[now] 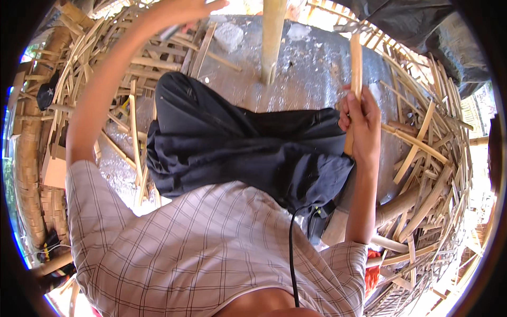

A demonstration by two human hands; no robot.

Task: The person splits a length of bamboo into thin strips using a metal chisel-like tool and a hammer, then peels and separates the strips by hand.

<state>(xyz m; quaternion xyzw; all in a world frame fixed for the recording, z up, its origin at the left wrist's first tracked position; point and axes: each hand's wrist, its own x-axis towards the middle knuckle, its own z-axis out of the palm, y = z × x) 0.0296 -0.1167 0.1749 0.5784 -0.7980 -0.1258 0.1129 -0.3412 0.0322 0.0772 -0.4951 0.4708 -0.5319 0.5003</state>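
Right hand (360,126) clenched around 1 pale flat bamboo strip (356,63), long axis upright; left hand (179,8) raised well apart, open, empty.

Shirt (211,248) is pale, off-white-ish, with a thin dark grid check all over. Trousers (237,142) are plain black, no pattern. The stick (356,68) is light tan, same yellowish straw colour as the bamboo strips (422,142) piled around. Ground (311,68) is grey and kinda speckled. Black cable (291,253) down the front, plus a bit of red cloth (372,274).
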